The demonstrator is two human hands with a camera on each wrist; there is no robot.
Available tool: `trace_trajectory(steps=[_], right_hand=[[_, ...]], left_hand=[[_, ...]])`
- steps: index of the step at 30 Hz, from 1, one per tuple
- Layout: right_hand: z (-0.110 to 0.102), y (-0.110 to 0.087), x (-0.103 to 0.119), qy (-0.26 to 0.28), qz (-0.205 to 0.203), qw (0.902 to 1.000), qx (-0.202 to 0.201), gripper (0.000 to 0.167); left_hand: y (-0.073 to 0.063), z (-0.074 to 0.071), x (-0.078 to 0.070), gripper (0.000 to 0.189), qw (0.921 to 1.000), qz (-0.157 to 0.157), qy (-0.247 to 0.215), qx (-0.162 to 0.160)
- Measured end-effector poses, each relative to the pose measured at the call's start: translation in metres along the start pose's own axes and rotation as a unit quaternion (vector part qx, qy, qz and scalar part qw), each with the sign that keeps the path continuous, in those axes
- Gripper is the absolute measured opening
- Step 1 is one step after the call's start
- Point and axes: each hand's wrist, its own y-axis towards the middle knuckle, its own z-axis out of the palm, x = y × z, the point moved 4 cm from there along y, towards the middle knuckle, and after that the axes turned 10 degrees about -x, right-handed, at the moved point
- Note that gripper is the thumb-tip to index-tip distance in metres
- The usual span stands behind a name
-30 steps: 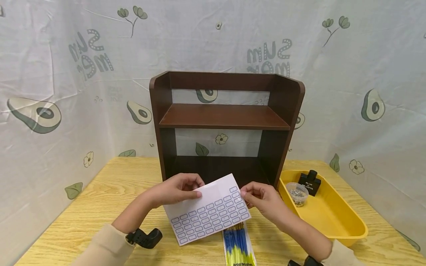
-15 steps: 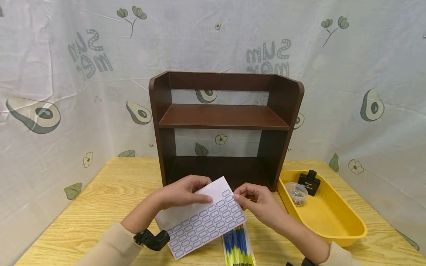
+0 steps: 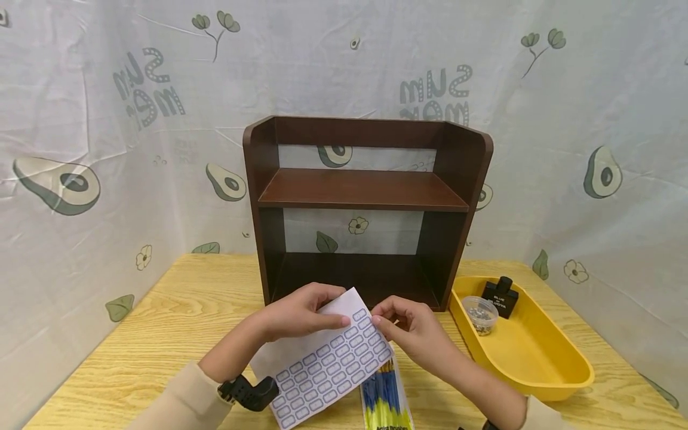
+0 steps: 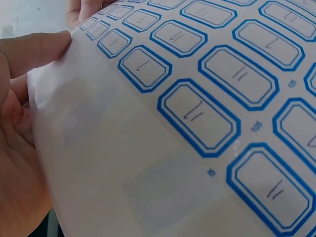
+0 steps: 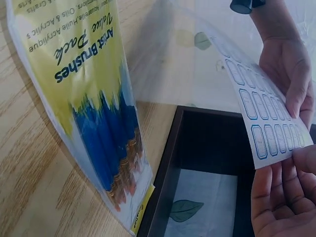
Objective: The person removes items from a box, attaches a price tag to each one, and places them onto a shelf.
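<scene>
Both hands (image 3: 306,312) (image 3: 415,328) hold the sheet (image 3: 329,369); only head view shows tray (image 3: 537,355).

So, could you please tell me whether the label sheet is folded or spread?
Spread: the label sheet bows slightly between the left hand and right hand, its printed face open to view, no fold showing.

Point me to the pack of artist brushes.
In the head view, the brush pack lies on the table at the picture's bottom, just right of centre, in front of the dark shelf, with the label sheet hiding part of it.
</scene>
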Motion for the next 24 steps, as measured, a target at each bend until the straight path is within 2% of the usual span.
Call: trace_trajectory(steps=[5, 11, 17, 24], right_hand=[[0.001, -0.002, 0.006, -0.040, -0.041, 0.9970, -0.052, 0.005], [0.007, -0.006, 0.013, -0.085, -0.111, 0.9854, -0.097, 0.014], [0.010, -0.007, 0.015, -0.106, -0.121, 0.9814, -0.104, 0.016], [0.008, -0.008, 0.018, -0.117, -0.112, 0.9814, -0.104, 0.011]], left_hand=[[-0.001, 0.001, -0.005, 0.023, 1.0000, 0.007, 0.003, -0.003], [-0.006, 0.004, -0.006, 0.024, 0.9999, 0.005, 0.008, -0.009], [-0.007, 0.006, -0.007, 0.021, 0.9993, 0.031, 0.021, -0.005], [-0.006, 0.009, -0.014, 0.016, 0.9972, 0.060, 0.045, -0.003]])
